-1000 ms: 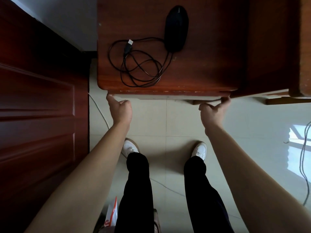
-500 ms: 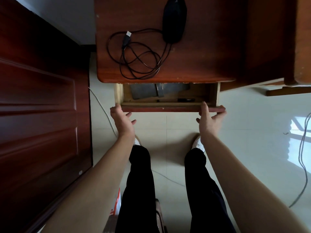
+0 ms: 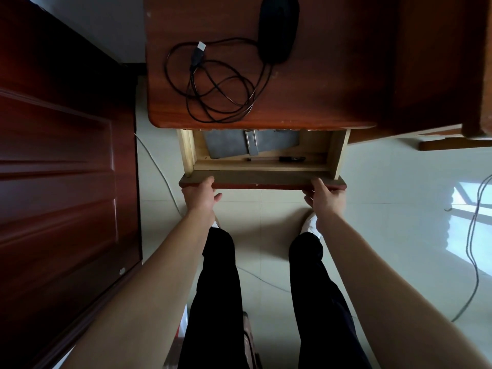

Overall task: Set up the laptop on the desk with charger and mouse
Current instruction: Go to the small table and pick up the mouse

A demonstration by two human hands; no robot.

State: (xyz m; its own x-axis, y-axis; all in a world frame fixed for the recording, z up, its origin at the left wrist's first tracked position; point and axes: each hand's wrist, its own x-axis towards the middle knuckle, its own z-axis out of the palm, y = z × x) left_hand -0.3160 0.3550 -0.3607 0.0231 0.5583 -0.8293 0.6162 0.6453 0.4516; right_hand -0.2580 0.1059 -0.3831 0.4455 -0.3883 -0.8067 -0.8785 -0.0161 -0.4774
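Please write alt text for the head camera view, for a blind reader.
The left hand and right hand hold the front of a partly open wooden drawer under a desk. Inside lie a flat grey item and a pen; on the desk sits a black mouse with its tangled cable.

A dark wooden door stands left of pale glossy floor tiles reflecting window light.

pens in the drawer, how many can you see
1. A pen lies along the front of the open drawer, next to a grey clipped pad. The drawer's back sits under the desk, so more may be hidden.
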